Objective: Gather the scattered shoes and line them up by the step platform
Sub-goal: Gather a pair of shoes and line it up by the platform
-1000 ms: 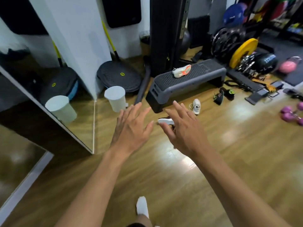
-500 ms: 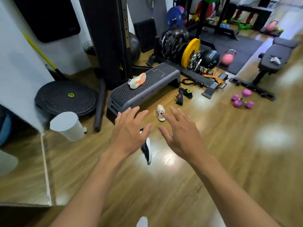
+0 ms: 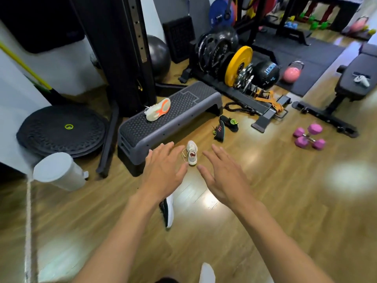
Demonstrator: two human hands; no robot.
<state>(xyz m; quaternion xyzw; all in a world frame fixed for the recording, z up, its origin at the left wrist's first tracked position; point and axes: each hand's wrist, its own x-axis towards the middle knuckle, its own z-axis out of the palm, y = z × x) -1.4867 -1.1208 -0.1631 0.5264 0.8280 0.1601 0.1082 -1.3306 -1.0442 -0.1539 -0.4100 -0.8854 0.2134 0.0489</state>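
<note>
Wood floor (image 3: pixel 285 201): white shoe (image 3: pixel 191 152) upright, toe twd camera, btwn empty spread hands (image 3: pixel 163 170) (image 3: pixel 224 176).

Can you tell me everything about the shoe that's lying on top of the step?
The shoe on the step is a cream-white running shoe lying tipped on its side, so its sole faces the camera. The sole is pale with bright orange patches, and white laces trail from the end nearest the wall. It rests on the bumpy dark top of the grey step platform, towards its near end. Nothing else touches it; both hands are away from it.
</note>
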